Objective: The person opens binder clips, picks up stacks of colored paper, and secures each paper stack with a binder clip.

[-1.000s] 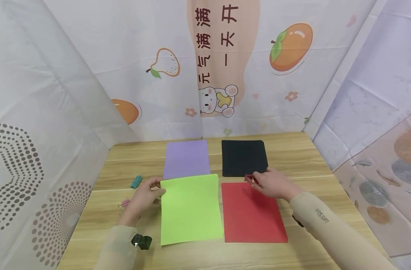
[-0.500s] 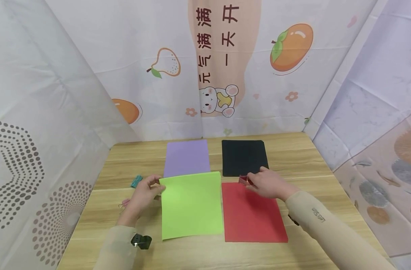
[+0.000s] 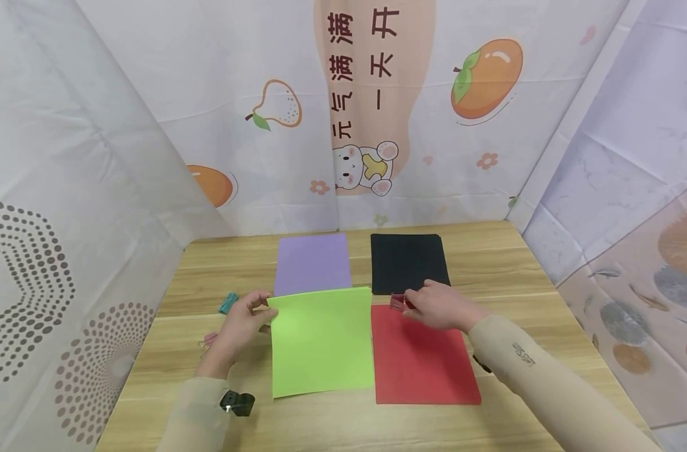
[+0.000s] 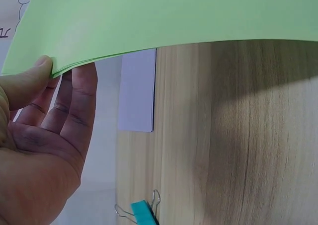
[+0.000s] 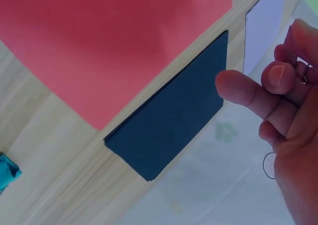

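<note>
A small stack of lime-green paper sheets (image 3: 322,342) is raised along its far edge. My left hand (image 3: 247,320) pinches its far left corner, thumb on top and fingers beneath, as the left wrist view shows. My right hand (image 3: 442,306) grips a dark red binder clip (image 3: 398,302) over the far edge of the red paper stack (image 3: 425,370). The clip is just right of the green sheets' far right corner, apart from them. In the right wrist view the fingers hide most of the clip; a bit of its wire handle (image 5: 305,74) shows.
Purple paper (image 3: 312,263) lies behind the green sheets, and a black paper stack (image 3: 408,263) behind the red. Left of my left hand are a teal binder clip (image 3: 228,303) and a pink binder clip (image 3: 209,339). The right wrist view catches another teal object (image 5: 7,171).
My right hand has moved left with the red binder clip, toward the green sheets. My left hand has lifted the green sheets slightly, and their near edge has shifted away from me.
</note>
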The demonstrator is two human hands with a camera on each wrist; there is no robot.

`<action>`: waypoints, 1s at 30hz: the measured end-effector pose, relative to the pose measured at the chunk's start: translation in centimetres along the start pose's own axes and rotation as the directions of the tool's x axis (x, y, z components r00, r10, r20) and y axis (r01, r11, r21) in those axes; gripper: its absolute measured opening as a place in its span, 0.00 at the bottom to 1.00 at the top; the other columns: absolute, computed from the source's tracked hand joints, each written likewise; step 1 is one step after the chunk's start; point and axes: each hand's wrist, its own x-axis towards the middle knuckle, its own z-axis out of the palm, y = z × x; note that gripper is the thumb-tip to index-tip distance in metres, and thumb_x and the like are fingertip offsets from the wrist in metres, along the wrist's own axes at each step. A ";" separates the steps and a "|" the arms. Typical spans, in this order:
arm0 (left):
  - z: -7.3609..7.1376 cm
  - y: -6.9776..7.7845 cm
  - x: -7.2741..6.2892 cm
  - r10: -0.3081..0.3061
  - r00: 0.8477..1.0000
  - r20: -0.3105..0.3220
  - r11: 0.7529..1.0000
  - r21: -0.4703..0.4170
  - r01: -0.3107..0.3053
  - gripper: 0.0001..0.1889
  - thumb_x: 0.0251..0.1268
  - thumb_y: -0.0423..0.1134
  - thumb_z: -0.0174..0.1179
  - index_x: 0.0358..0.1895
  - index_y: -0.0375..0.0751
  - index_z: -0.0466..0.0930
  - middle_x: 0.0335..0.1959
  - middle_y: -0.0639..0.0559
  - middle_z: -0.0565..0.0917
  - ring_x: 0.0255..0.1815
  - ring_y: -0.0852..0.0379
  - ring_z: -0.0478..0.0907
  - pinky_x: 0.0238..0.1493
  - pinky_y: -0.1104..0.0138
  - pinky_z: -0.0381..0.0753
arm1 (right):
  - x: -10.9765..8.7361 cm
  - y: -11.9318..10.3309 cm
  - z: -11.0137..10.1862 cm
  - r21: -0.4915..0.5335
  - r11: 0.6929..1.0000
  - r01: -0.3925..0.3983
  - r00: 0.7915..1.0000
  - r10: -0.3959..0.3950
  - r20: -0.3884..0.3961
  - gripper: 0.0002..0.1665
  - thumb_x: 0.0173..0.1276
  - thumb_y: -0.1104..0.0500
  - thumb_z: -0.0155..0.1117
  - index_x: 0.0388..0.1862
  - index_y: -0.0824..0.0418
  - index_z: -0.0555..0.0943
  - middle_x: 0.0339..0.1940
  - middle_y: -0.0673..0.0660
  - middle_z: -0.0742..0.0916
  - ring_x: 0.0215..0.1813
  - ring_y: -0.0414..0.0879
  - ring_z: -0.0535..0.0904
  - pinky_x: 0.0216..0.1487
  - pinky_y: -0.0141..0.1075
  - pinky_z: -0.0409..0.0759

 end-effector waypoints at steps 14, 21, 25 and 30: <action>0.1 -0.1 0.0 0.012 1.000 0.002 1.000 -0.009 -0.012 0.15 0.74 0.32 0.61 0.60 0.35 0.76 0.53 0.44 0.73 0.42 0.58 0.83 0.41 0.62 0.87 | 1.0 -0.9 -0.6 0.050 0.998 0.029 0.999 -0.031 0.041 0.18 0.74 0.50 0.65 0.27 0.53 0.70 0.17 0.44 0.72 0.27 0.41 0.64 0.37 0.36 0.62; 0.1 -0.3 -0.1 0.019 1.000 0.008 1.000 -0.018 -0.019 0.15 0.73 0.31 0.61 0.60 0.36 0.76 0.54 0.44 0.72 0.43 0.58 0.82 0.41 0.61 0.87 | 1.3 -1.4 -0.8 0.079 0.997 0.012 0.997 -0.018 0.075 0.19 0.74 0.49 0.66 0.26 0.52 0.70 0.17 0.44 0.73 0.28 0.42 0.66 0.36 0.36 0.65; 0.1 -0.4 -0.1 0.019 1.000 0.006 1.000 -0.016 -0.019 0.15 0.74 0.32 0.61 0.60 0.36 0.76 0.56 0.44 0.72 0.43 0.57 0.81 0.42 0.60 0.87 | 1.7 -1.6 -0.9 0.088 0.996 0.015 0.996 -0.023 0.083 0.19 0.74 0.49 0.66 0.25 0.52 0.70 0.17 0.44 0.73 0.27 0.41 0.67 0.35 0.36 0.67; 0.0 -0.5 -0.3 0.021 1.000 0.002 1.000 -0.015 -0.021 0.15 0.74 0.33 0.61 0.60 0.36 0.76 0.58 0.42 0.72 0.43 0.57 0.81 0.42 0.59 0.88 | 2.1 -1.8 -0.9 0.118 0.993 0.026 0.995 -0.037 0.087 0.19 0.74 0.48 0.65 0.26 0.52 0.71 0.17 0.44 0.74 0.24 0.39 0.66 0.32 0.35 0.67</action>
